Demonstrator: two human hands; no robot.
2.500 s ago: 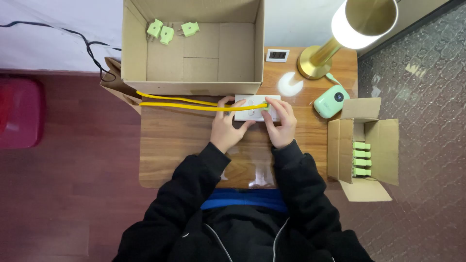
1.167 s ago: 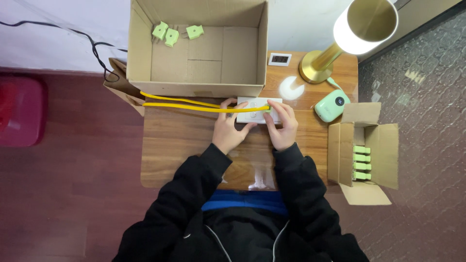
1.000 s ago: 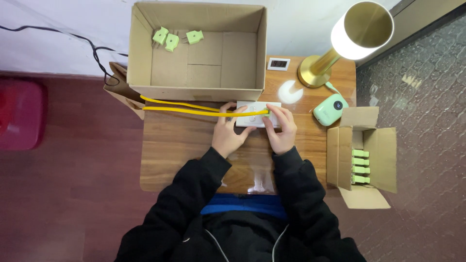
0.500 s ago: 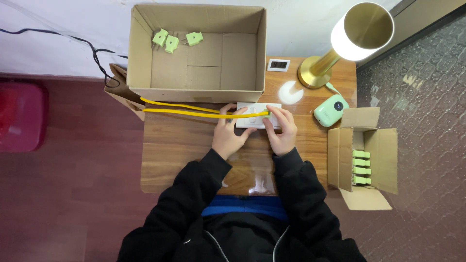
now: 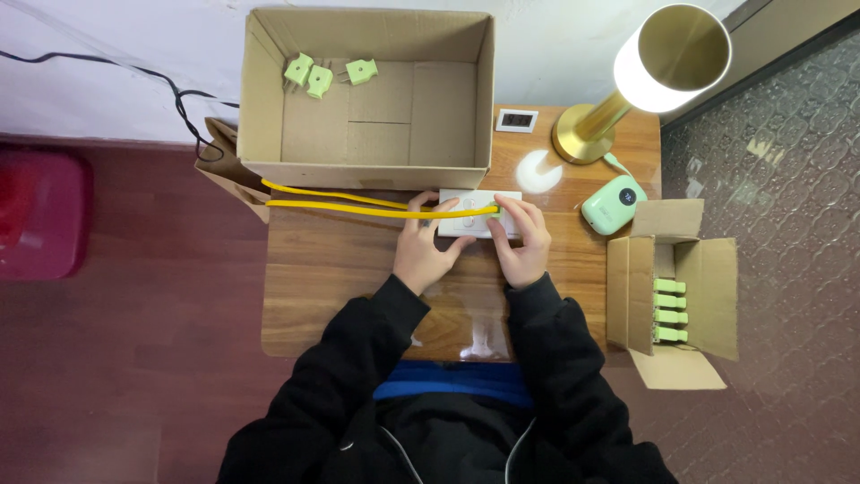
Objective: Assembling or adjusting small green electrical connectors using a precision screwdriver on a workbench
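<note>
1. White plastic sits under both your hands: a flat white block (image 5: 475,213) on the table (image 5: 349,278), its face set with small openings. It looks rigid and light, likely to slide on the wood.
2. Your left hand (image 5: 423,251) lies at the block's left end, fingers curled over that edge and over the yellow cable (image 5: 358,206); how tightly it pinches, you cannot tell.
3. Your right hand (image 5: 522,240) presses down on the block's right end, fingers together, fingertips at the top edge where the cable meets it.
4. The cable, two strands, runs away to the left of your left hand. It looks springy and stiff, so it would likely tug the block; hold the block by its short ends and the cable close to the block.
5. Just beyond your fingertips stands a big carton (image 5: 367,90), open, with three green plugs (image 5: 322,73) in its far-left corner.
6. Right of your right hand sit a green device (image 5: 614,204) and, farther off, a small carton (image 5: 672,291) holding more green plugs in a row.
7. Beyond your right hand stands a brass lamp (image 5: 627,81), lit.
</note>
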